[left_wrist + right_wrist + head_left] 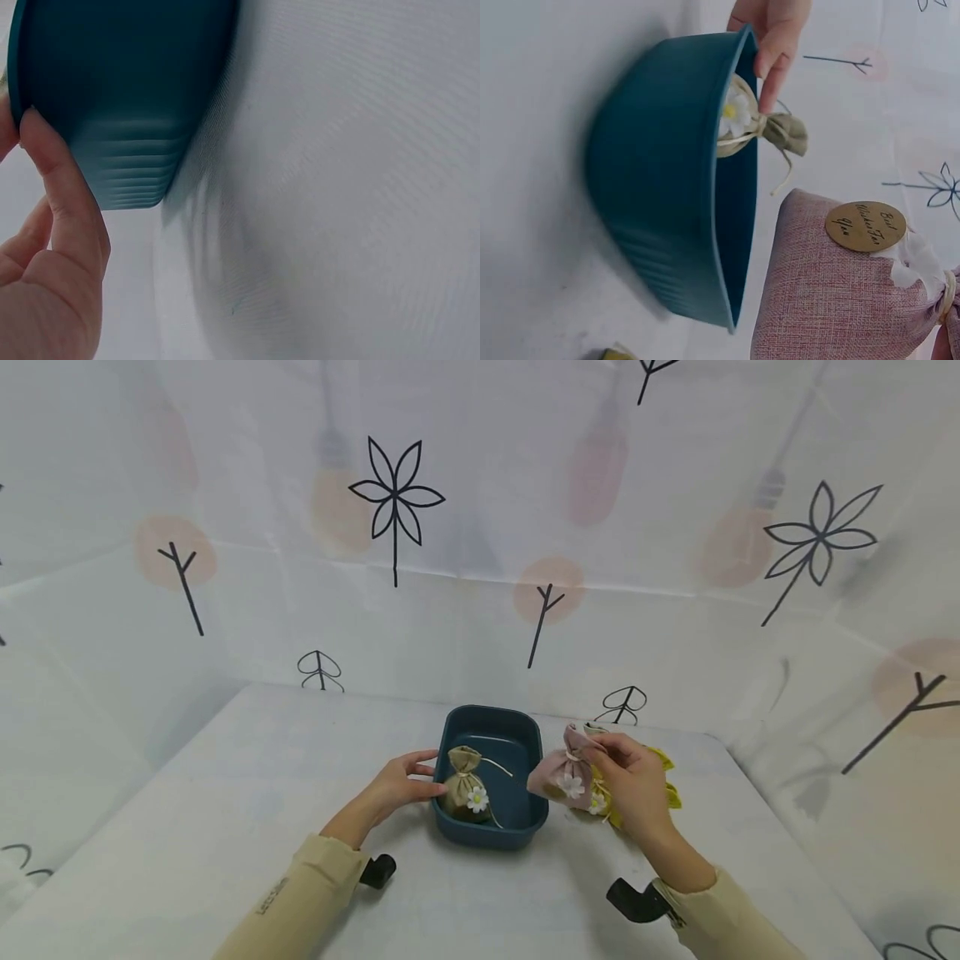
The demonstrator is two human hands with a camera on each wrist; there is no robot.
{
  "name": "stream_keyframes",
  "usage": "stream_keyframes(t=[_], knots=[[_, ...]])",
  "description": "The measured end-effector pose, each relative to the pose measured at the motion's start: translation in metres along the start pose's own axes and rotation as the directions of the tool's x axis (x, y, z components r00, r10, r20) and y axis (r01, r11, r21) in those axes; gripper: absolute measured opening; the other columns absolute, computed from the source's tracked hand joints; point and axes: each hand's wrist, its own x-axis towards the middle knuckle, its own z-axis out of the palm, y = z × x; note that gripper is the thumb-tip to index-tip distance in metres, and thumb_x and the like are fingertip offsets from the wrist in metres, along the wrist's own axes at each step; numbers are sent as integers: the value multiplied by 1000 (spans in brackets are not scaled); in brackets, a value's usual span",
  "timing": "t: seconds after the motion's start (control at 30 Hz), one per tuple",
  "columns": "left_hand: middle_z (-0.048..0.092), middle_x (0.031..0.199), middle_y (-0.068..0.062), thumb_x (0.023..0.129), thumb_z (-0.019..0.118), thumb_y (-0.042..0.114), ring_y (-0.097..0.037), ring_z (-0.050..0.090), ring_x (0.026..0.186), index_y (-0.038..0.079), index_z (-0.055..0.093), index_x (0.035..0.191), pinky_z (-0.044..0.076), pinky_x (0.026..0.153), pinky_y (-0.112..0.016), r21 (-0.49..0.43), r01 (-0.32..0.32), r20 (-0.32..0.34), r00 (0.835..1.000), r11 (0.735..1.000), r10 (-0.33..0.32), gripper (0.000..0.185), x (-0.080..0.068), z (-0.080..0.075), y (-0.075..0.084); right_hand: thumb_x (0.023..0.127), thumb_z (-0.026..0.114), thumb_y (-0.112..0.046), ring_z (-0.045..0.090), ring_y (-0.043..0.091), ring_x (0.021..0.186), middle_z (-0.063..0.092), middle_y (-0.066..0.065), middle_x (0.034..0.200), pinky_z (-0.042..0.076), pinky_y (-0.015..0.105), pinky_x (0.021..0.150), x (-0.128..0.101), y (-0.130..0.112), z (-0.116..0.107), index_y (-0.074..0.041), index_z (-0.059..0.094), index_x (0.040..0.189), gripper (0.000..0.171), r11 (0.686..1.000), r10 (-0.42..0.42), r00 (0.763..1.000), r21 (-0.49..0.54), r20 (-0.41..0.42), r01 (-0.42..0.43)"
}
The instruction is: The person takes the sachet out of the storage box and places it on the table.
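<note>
My left hand (396, 787) pinches the left rim of a dark teal plastic basin (483, 837), with thumb and fingers on either side of the edge in the left wrist view. An olive drawstring pouch (463, 783) with a white fabric daisy stands inside the basin, on its left. Gathered at the neck, a pink drawstring pouch (553, 775) hangs from my right hand (637, 789), by the basin's right rim. Its white flower and an oval tag (865, 226) with handwriting-style print show in the right wrist view.
Yellow pouches (672, 795) lie on the white table (247, 810) behind and beside my right hand, which partly hides them. A white cloth backdrop (465, 635) printed with flowers and twigs rises at the table's back edge.
</note>
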Motion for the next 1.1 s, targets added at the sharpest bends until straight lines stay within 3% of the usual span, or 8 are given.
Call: stream_keyframes(t=[0.2,0.33,0.6,1.1], knots=[[53,115,-15,75,78,7,-18,60,87,8,46,136,53,77,-33,-8,2,0,1000,1000,-2,69,0,0,0,86,64,3,58,5,77,64,6,90,50,14,64,-11,6,-10,9,65,95,11,997,-69,996,-38,-52,67],[54,115,-15,75,78,7,-18,60,88,8,46,136,53,78,-33,1,-4,0,1000,1000,4,69,0,1,0,86,64,2,58,3,77,64,8,90,50,15,63,-18,11,-17,8,65,96,11,994,-68,996,-85,-61,63],[54,116,-15,75,78,9,-18,60,88,8,46,137,52,79,-34,17,-4,4,1000,1000,4,70,0,0,-1,88,63,-3,57,0,82,65,17,100,49,13,67,-29,28,-26,6,65,100,15,985,50,996,-163,-76,-62],[53,116,-16,75,79,9,-18,60,88,7,46,137,53,78,-34,19,-4,5,1000,1000,4,70,2,-1,-2,89,65,-11,55,0,81,65,12,100,49,17,67,-34,64,-28,6,64,105,23,953,219,973,-198,-66,-228]])
